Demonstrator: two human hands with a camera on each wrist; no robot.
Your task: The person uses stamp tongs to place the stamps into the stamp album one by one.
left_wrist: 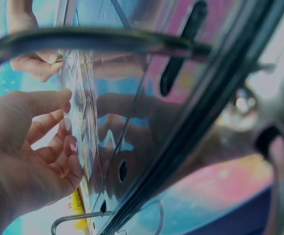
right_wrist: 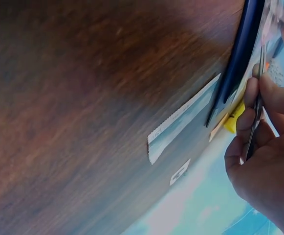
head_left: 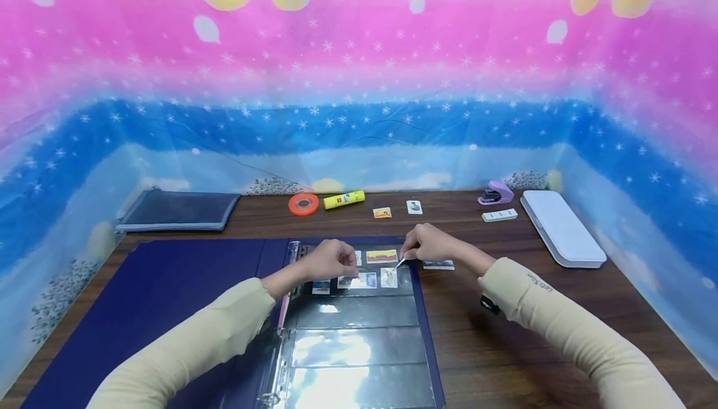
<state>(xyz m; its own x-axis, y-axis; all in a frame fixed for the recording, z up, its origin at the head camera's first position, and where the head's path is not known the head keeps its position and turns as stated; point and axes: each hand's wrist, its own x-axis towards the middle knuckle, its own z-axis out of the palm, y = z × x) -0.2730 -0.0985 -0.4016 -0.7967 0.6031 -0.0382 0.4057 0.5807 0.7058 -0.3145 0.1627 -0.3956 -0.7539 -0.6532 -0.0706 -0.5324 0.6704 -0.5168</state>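
My right hand [head_left: 429, 244] grips a pair of slim metal tweezers [right_wrist: 257, 110] between thumb and fingers. Their tips reach a pale stamp [head_left: 388, 277] at the right end of a pocket strip on the black stock page [head_left: 359, 312]. My left hand [head_left: 331, 259] is over the upper left of that page, fingers loosely bent. In the left wrist view, its fingertips [left_wrist: 67, 98] come right to the clear plastic sheet. Beside the pale stamp lies a wider bluish stamp [head_left: 359, 280], and above it a yellow and red stamp [head_left: 381, 256].
The open navy binder [head_left: 185, 297] has metal rings and a pink pen-like stick [head_left: 283, 312] by its spine. Loose stamps [head_left: 414, 207] lie behind and right of it. Around the back stand orange tape [head_left: 303, 204], a glue stick [head_left: 344, 199], a purple stapler [head_left: 496, 193], a white case [head_left: 563, 228] and a mesh pouch [head_left: 179, 211].
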